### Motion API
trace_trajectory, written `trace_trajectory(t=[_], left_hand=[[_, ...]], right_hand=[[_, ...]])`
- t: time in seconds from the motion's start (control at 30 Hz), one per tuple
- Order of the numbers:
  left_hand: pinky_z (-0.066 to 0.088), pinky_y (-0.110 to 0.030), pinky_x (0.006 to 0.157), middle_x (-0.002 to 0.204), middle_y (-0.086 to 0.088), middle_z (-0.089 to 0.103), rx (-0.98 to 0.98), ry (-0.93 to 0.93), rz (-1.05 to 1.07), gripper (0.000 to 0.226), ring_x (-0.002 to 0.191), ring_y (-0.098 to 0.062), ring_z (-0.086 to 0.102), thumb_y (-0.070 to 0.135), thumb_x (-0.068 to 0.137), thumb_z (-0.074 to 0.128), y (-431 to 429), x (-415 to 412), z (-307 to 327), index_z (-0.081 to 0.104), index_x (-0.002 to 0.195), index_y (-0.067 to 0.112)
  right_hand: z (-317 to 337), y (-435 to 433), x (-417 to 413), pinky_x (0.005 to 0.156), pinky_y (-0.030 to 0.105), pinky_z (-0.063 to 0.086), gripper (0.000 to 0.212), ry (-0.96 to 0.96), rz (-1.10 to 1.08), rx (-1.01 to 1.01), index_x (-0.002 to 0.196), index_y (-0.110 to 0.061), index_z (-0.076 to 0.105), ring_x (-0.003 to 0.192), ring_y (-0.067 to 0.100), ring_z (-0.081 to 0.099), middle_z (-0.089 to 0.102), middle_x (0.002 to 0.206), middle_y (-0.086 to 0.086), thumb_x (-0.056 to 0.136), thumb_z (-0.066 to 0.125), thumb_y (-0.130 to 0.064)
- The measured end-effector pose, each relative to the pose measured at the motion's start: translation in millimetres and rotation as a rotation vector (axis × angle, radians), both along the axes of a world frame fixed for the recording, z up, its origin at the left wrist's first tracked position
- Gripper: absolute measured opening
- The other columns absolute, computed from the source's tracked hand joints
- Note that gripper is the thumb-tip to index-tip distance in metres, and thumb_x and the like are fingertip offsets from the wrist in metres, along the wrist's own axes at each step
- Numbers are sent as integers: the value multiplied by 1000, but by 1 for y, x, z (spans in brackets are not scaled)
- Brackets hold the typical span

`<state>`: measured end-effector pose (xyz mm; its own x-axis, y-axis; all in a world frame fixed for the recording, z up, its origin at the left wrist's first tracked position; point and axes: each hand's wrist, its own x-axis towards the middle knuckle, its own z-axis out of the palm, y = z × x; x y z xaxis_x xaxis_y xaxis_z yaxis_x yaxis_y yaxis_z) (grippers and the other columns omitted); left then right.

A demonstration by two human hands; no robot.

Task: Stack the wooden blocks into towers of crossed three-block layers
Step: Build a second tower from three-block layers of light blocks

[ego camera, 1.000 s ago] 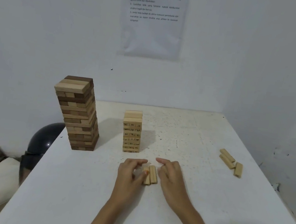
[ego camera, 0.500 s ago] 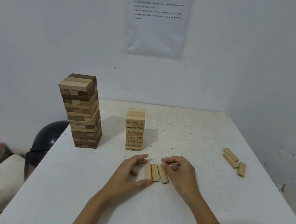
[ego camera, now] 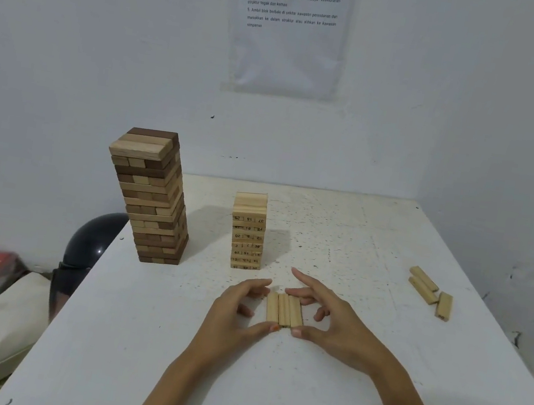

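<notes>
Left hand and right hand pinch three blocks side by side between them (a fresh layer, I'd guess); next, lift them level, crosswise onto the tower just beyond.

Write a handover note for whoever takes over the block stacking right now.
Left hand and right hand: both pinch the three-block row lying flat on the table, thumbs at its near end.
Built so far: dark-and-light tower and numbered tower stand behind.
To do: lift the row onto the numbered tower, probably crosswise; then the three loose blocks near the right edge.
</notes>
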<state>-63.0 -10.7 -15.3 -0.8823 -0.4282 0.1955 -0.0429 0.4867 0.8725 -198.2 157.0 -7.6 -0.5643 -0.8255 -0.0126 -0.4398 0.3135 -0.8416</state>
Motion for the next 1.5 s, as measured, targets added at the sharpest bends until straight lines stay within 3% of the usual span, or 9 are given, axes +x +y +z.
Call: trace_trajectory(t=[0.4, 1.17, 1.33, 1.5], left_hand=[[44, -12, 80, 115, 14, 63, -16, -12, -20, 55, 109, -1, 55, 27, 71, 84, -3, -2, -3, 59, 120, 36], [42, -10, 77, 110, 16, 65, 28, 2, 10, 65, 107, -1, 55, 25, 64, 89, -2, 0, 0, 57, 118, 40], [44, -17, 77, 105, 21, 66, 66, 27, 32, 64, 106, -3, 56, 26, 62, 90, 0, 4, 5, 59, 117, 40], [47, -17, 78, 111, 23, 65, -44, 96, -1, 66, 110, -5, 58, 30, 66, 88, -9, 11, 20, 56, 124, 36]], right_hand=[[-10, -3, 3, 81, 17, 41, 88, 68, -61, -70, 141, -50, 33, 109, 3, 52, 59, 119, -32, 72, 84, -30], [-9, -3, 7, 83, 18, 43, 77, 78, -101, -98, 131, -43, 46, 106, 6, 57, 64, 114, -26, 68, 86, -23], [0, -3, 9, 82, 20, 44, 75, 72, -85, -104, 129, -44, 48, 103, 6, 56, 64, 114, -26, 68, 86, -24], [25, -4, 12, 85, 22, 45, 75, 104, -49, -134, 130, -45, 48, 105, 8, 54, 63, 116, -23, 69, 85, -23]])
